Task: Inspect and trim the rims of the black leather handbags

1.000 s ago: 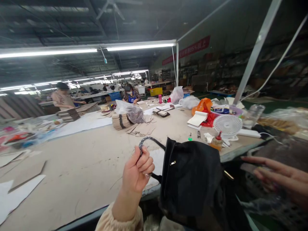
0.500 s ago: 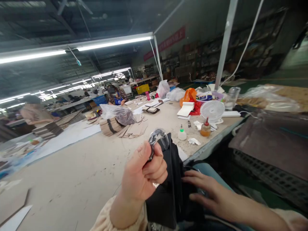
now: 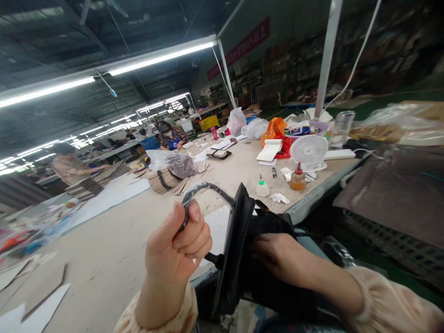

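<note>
A black handbag (image 3: pixel 234 245) is tipped on its side at the table's front edge, over my lap. Its curved handle (image 3: pixel 208 185), wrapped in clear plastic, arches out to the left. My left hand (image 3: pixel 182 240) is closed round that handle, thumb on top, and pulls it away from the bag. Against the soft black body of the bag lies my right hand (image 3: pixel 280 259), fingers curled together into the material. Its fingertips are hidden in the dark fabric. A second, plastic-wrapped strap (image 3: pixel 338 249) shows beyond my right wrist.
Glue bottles (image 3: pixel 297 178), a squeeze bottle (image 3: pixel 262 187), crumpled tissue (image 3: pixel 280 198) and a white fan (image 3: pixel 308 152) stand at the right of the table (image 3: pixel 114 249). Stacked brown pieces (image 3: pixel 163 180) lie farther back. Co-workers (image 3: pixel 71 166) are across the table.
My left hand has moved left and down with the handle, which now shows stretched out from the bag. My right hand has gone from spread fingers to curled ones on the bag.
</note>
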{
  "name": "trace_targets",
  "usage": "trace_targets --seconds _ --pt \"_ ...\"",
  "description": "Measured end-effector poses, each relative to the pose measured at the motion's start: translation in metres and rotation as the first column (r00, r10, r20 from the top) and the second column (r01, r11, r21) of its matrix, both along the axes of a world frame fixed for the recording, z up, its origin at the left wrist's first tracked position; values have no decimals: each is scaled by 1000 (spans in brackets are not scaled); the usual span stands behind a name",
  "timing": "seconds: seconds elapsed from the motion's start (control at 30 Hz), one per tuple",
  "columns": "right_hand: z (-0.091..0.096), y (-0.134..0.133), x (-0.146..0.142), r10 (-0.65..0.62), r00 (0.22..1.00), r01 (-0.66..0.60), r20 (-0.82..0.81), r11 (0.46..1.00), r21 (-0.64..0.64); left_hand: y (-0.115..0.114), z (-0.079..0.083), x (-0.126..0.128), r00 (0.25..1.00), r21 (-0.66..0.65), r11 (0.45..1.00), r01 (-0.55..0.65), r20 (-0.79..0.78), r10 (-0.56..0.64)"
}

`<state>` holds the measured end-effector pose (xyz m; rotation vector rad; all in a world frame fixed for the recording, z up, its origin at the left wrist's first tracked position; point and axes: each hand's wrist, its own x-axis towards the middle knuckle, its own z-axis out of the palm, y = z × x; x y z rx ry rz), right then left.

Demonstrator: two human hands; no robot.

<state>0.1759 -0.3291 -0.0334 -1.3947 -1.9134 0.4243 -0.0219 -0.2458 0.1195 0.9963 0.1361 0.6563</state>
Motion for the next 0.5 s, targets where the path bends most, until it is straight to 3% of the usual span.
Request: trace_targets --seconds 0.07,0.13,0.17,0.2,0.23,0.27,0.3,0.33,0.4,0.5 --pt "-12 -20 39 -221 975 221 -12 975 11 1 0 -1 1000 18 1000 16 1 -16" --pt "-34 -36 75 -523 848 523 -89 852 -28 3 0 -1 999 47 998 37 7 -37" --pt "-48 -41 89 -627 766 611 -139 778 -142 4 0 0 999 64 997 45 11 -45" --pt "-62 -46 98 -681 705 607 -197 723 -329 7 0 1 998 82 995 50 19 -52" --pt "-75 -49 102 -716 642 519 -274 668 -533 10 0 2 998 103 993 51 31 -54" --pt "-86 -50 102 -689 624 310 -367 651 -693 13 1 3 998 124 991 43 44 -48" --pt "-94 -50 98 -665 583 118 -467 638 -761 17 1 4 998 144 989 29 58 -38" --pt "-98 -47 92 -645 527 -12 -553 645 -764 20 1 5 997 168 986 14 77 -28" --pt "-97 -35 79 -623 422 -98 -659 691 -716 26 2 4 993 227 974 -13 116 -13" --pt "-72 -10 64 -539 319 -191 -779 769 -610 32 -2 -5 984 314 943 -110 170 59"
